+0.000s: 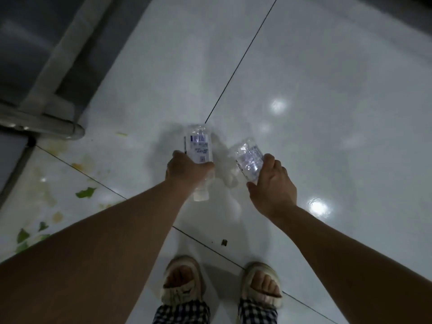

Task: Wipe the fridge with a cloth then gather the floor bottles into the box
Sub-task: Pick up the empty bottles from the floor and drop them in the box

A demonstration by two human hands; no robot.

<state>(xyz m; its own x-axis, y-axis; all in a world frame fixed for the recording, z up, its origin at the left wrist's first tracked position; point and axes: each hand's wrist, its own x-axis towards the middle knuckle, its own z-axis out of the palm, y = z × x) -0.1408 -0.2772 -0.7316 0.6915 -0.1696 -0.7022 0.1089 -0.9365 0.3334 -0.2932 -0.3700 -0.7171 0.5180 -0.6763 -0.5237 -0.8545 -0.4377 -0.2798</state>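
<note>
My left hand (185, 169) grips a clear plastic bottle (198, 146) with a white label, its cap end pointing toward my feet. Beside it, my right hand (272, 185) holds a second clear bottle (249, 160), crumpled and tilted, between thumb and fingers. Both bottles hang just above the glossy white tiled floor (304, 78). No box and no cloth are in view.
A grey fridge or cabinet corner (46, 66) with a rounded base edge stands at the upper left. Green leaf scraps (85, 192) and yellowish stains lie on the tiles at the left. A small dark crumb (224, 242) lies near my sandalled feet (184, 281).
</note>
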